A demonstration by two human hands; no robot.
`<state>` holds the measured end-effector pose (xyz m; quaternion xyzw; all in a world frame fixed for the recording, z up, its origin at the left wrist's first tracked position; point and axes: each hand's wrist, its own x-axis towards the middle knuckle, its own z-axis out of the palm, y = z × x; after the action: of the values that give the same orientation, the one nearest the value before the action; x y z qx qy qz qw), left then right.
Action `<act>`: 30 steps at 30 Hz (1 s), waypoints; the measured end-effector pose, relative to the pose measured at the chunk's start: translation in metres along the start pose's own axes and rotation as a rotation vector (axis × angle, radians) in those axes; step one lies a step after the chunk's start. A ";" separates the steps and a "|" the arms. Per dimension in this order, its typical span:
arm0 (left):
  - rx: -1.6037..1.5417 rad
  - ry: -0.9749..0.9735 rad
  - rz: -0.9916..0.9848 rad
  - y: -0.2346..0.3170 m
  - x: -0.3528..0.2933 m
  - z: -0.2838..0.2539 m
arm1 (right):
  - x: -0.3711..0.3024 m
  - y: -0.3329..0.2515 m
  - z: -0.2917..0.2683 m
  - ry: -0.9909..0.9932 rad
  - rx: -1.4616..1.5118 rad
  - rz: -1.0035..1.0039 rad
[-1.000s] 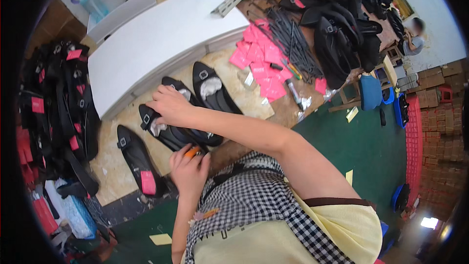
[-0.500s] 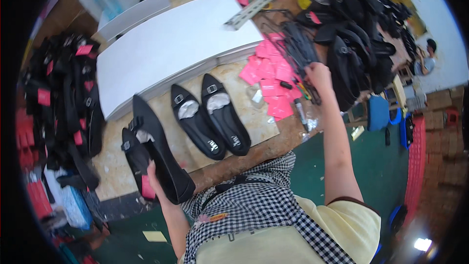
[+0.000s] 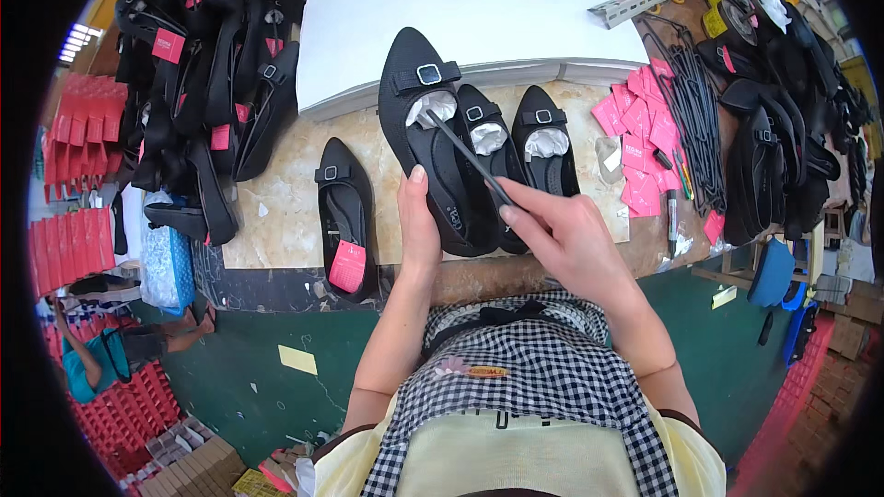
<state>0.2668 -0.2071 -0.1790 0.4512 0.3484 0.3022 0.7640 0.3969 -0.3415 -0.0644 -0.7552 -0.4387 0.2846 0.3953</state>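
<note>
My left hand [image 3: 419, 235] is closed around the side of a black pointed flat shoe [image 3: 428, 161] with a square buckle, raised above the table. Crumpled white paper [image 3: 431, 109] fills its toe. Pinched in my right hand [image 3: 580, 239] is a thin dark shoe stick [image 3: 471, 158], whose far tip meets the paper at the toe opening. Two similar flat shoes, one partly behind the held shoe [image 3: 476, 113] and one to its right [image 3: 550, 170], lie on the table. To the left lies a single shoe [image 3: 348, 193] with a pink tag [image 3: 348, 265] on its heel area.
White sheets or boards [image 3: 460, 18] are stacked behind the shoes. Black shoes are piled at left [image 3: 216, 64] and right [image 3: 764, 161]. Pink cards [image 3: 635, 110] and a bundle of dark sticks [image 3: 695, 120] lie at right, near a metal strip [image 3: 645, 2]. Another person [image 3: 87, 359] is at far left.
My right hand has come from the stick bundle to the held shoe with a stick. The left hand's shoe has moved right, before the pair; the tagged shoe now lies apart from it.
</note>
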 end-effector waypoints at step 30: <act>1.287 -0.073 -0.091 0.009 0.003 0.031 | 0.065 0.282 -0.189 0.568 -0.973 0.208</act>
<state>0.2919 -0.2160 -0.1605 0.8139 0.4525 -0.0157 0.3639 0.6963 -0.4345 -0.2089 -0.9362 -0.3192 -0.1271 0.0743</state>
